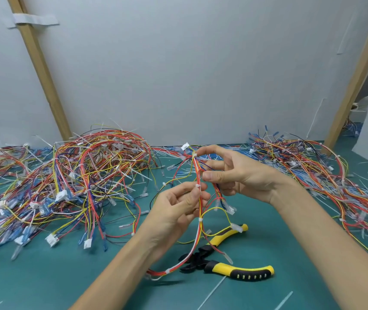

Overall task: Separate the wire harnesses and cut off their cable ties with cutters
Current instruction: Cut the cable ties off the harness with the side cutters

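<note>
I hold one wire harness upright between my hands, above the green mat. It is a thin bundle of red, yellow, orange, white and blue wires, with loose branches that end in clear and white connectors. I count four white cable ties along it: one at the top by my right forefinger, one at my left thumb, one just below my left hand, and one near the low end. That low end curves down and lies across the head of the cutters.

My left hand pinches the bundle at its second tie. My right hand grips it higher up, thumb pressed to the wires and forefinger reaching to the top tie.

There is one pair of cutters, with yellow and black handles spread apart, flat on the mat. Two tangled harness piles lie there, one on the left and one on the right.
</note>
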A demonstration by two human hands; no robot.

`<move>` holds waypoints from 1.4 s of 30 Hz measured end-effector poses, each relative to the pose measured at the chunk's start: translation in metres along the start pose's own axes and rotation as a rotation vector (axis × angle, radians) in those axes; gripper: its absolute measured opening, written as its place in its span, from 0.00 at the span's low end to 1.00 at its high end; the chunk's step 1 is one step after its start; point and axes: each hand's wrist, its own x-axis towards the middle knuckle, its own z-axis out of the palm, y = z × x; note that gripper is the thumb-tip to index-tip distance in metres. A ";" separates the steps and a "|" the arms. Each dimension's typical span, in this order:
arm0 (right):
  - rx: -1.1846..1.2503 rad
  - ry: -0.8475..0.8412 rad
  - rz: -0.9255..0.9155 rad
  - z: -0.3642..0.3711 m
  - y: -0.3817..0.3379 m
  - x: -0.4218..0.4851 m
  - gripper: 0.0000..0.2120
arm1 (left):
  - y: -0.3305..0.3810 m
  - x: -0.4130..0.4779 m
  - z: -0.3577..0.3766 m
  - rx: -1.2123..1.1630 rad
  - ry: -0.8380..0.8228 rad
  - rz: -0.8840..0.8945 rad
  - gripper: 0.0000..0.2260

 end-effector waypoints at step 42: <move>0.381 0.770 -0.357 -0.014 -0.016 0.003 0.17 | 0.011 -0.001 -0.009 0.992 -0.041 0.234 0.09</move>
